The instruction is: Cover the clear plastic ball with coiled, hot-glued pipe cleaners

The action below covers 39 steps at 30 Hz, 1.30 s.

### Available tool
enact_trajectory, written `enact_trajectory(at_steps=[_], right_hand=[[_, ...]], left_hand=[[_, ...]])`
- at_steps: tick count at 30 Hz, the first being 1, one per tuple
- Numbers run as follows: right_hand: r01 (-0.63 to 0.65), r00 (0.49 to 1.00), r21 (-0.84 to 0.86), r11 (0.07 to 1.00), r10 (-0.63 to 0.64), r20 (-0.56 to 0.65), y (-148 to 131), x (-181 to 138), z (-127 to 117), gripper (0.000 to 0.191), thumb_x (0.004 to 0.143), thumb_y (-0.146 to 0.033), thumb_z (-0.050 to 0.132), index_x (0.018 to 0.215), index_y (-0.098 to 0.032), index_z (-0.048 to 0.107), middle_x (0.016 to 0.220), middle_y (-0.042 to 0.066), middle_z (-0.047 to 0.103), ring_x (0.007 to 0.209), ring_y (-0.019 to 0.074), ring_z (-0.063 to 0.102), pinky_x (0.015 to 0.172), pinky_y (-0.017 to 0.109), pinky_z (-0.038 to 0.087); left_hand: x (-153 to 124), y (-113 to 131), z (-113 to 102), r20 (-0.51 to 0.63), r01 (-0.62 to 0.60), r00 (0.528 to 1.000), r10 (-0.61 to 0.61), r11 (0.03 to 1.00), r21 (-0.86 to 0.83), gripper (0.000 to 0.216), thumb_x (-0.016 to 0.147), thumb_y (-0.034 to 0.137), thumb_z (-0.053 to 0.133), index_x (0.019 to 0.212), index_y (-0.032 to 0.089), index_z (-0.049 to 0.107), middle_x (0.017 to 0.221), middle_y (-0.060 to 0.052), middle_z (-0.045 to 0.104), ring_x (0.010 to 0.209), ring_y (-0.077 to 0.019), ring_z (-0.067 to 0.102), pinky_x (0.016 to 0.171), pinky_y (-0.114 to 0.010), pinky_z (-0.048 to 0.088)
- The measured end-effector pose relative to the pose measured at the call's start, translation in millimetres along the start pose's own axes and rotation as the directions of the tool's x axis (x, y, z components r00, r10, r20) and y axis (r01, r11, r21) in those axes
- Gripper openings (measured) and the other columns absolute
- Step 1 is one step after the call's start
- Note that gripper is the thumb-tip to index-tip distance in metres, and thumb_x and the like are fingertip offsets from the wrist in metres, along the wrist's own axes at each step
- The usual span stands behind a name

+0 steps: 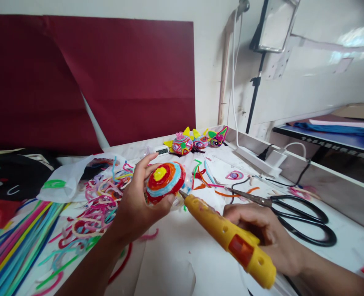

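My left hand grips a round ornament wrapped in red, orange and light-blue rings of pipe cleaner, with a yellow centre. Its lower right part looks clear and uncovered. In my right hand is a yellow hot glue gun, its fingers curled round the handle. The gun's nozzle points up and left, at the ornament's lower right edge; whether it touches I cannot tell. Just beyond my right hand lie black-handled scissors, blades toward the ornament.
Several long pipe cleaners lie at left, beside a heap of curled scraps and a white plastic bag. Finished-looking colourful fish shapes stand at the back. A power strip with cords runs along the right edge.
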State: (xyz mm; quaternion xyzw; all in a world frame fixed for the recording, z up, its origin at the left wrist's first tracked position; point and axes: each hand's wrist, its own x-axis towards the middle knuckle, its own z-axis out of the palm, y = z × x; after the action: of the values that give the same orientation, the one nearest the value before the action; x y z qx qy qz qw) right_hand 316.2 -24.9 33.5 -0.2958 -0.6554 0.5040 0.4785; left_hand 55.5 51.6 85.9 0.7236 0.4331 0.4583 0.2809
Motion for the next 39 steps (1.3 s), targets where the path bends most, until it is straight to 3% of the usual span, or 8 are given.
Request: enact_trajectory(at_steps=[7,12,21,39], right_hand=[[0.002,1.000,-0.019,1.000,-0.002,0.005,0.5,0.0,0.2,0.021,0.071,-0.027,0.087,0.089,-0.021,0.078,0.074,-0.002,0.065,0.063,0.0112,0.051,0.057,0.021,0.035],[-0.005,1.000,0.061,0.998,0.006,-0.012,-0.1,1.1,-0.8,0.026,0.068,-0.026,0.089,0.090,-0.020,0.078,0.072,-0.002,0.064,0.059,0.0093,0.049,0.051,0.018,0.034],[-0.015,1.000,0.160,0.987,0.018,-0.022,4.3,-0.8,-2.9,0.032,0.064,-0.017,0.089,0.094,-0.021,0.079,0.075,-0.001,0.066,0.061,0.0097,0.053,0.053,0.016,0.038],[-0.024,0.995,0.125,0.992,0.036,-0.096,4.6,0.5,-6.4,0.026,0.063,-0.014,0.087,0.085,-0.022,0.078,0.072,-0.002,0.065,0.059,0.0096,0.050,0.051,0.016,0.037]], left_hand=[[0.7,-4.2,-0.7,-0.016,-0.025,1.000,0.026,1.000,0.017,0.092,0.070,0.041,0.079,0.152,0.025,0.040,0.142,-0.016,0.063,0.122,-0.0370,0.067,0.103,-0.049,0.055],[0.6,-1.3,-0.7,-0.006,-0.028,1.000,0.028,1.000,-0.003,0.093,0.070,0.039,0.080,0.152,0.024,0.040,0.141,-0.016,0.064,0.118,-0.0351,0.070,0.097,-0.044,0.059],[-0.9,1.8,0.1,-0.009,-0.001,1.000,0.001,1.000,-0.003,0.092,0.070,0.041,0.079,0.152,0.025,0.039,0.142,-0.016,0.062,0.121,-0.0358,0.068,0.100,-0.046,0.057],[-0.8,-1.1,-0.6,-0.008,-0.014,1.000,0.013,0.999,-0.041,0.095,0.068,0.039,0.082,0.152,0.024,0.040,0.140,-0.016,0.065,0.119,-0.0355,0.070,0.098,-0.044,0.058]])
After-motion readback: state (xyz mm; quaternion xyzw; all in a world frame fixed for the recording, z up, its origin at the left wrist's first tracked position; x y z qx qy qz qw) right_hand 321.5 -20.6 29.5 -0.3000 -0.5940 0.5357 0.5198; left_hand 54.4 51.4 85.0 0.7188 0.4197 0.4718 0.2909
